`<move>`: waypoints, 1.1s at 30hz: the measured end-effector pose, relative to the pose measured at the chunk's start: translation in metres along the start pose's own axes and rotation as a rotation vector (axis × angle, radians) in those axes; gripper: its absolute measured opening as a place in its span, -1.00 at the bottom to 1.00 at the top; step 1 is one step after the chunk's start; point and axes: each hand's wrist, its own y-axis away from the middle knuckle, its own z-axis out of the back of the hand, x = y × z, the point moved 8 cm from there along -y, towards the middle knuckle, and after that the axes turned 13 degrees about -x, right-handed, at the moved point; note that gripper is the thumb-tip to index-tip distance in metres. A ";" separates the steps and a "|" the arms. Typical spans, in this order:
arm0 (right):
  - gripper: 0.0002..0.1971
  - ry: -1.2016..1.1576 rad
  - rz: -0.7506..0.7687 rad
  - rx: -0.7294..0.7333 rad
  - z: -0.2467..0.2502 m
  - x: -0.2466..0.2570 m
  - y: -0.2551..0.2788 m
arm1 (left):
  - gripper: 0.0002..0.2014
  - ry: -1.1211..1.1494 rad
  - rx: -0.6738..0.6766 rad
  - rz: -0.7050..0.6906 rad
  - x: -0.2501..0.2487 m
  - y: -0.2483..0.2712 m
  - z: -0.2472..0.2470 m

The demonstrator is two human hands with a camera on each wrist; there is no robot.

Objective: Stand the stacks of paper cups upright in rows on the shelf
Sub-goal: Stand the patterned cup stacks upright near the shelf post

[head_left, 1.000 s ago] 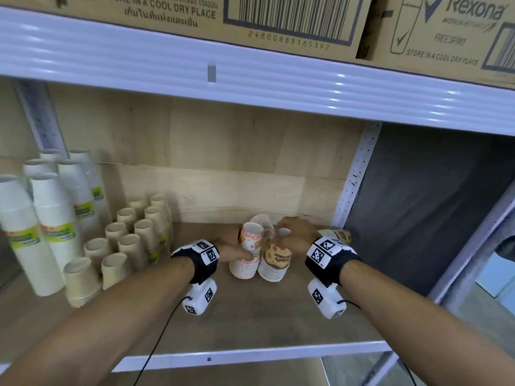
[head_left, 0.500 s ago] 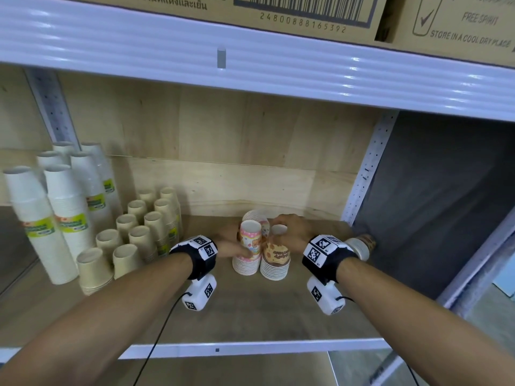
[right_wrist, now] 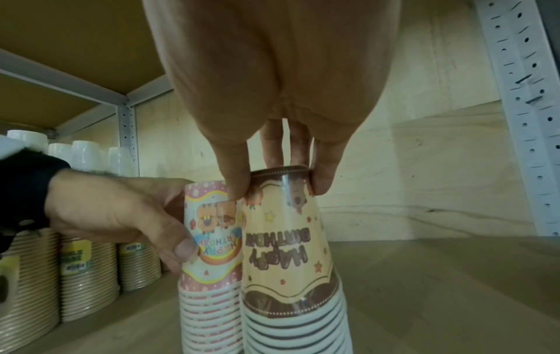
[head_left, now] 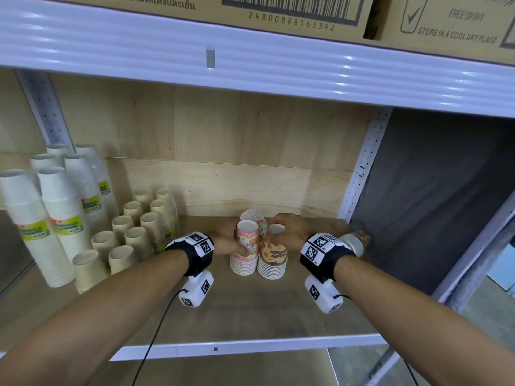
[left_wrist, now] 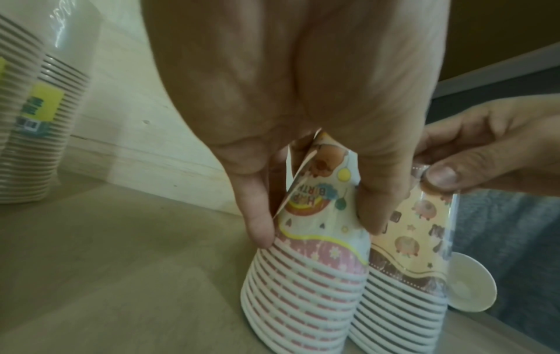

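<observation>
Two wrapped stacks of birthday paper cups stand rim-down, side by side, on the wooden shelf (head_left: 250, 307). My left hand (head_left: 237, 246) grips the pink stack (head_left: 243, 254) round its upper part, thumb and fingers on either side (left_wrist: 316, 227). My right hand (head_left: 281, 227) pinches the top of the brown-and-yellow stack (head_left: 274, 256) from above (right_wrist: 278, 186). A third printed stack (head_left: 252, 215) stands just behind them. Another stack (head_left: 355, 240) lies on its side behind my right wrist.
Tall white cup stacks (head_left: 55, 218) and shorter kraft stacks (head_left: 133, 232) stand in rows at the left. Cardboard boxes (head_left: 278, 9) sit on the shelf above. A perforated upright (head_left: 365, 168) bounds the right side; the shelf's white front edge (head_left: 223, 348) is near.
Both hands keep their hold on the two stacks, which stay in about the same spot. The head view has tipped down slightly, showing the lying stack at the right.
</observation>
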 end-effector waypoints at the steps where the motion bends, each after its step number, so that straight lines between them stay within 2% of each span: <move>1: -0.71 -0.002 0.006 0.000 0.000 0.001 0.000 | -0.43 -0.003 -0.002 -0.001 0.000 0.000 0.000; 6: -0.69 0.004 0.009 -0.004 0.001 0.002 0.001 | -0.43 0.012 0.004 0.002 -0.003 0.002 0.002; 10: -0.73 0.009 0.008 0.003 0.002 0.006 0.004 | -0.55 0.070 -0.055 -0.010 -0.016 0.001 0.012; 14: -0.82 -0.025 0.018 0.018 0.001 0.015 0.008 | -0.60 -0.048 -0.079 -0.011 -0.022 -0.002 0.022; 21: -0.74 -0.062 0.056 0.054 -0.008 0.038 0.012 | -0.47 -0.320 0.006 0.016 -0.014 -0.001 0.040; 25: -0.77 -0.086 0.059 0.048 -0.023 0.053 0.007 | -0.51 -0.352 0.034 0.081 -0.004 0.006 0.053; 33: -0.73 -0.100 0.107 0.065 -0.046 0.093 0.001 | -0.38 -0.430 0.098 0.193 0.016 0.024 0.077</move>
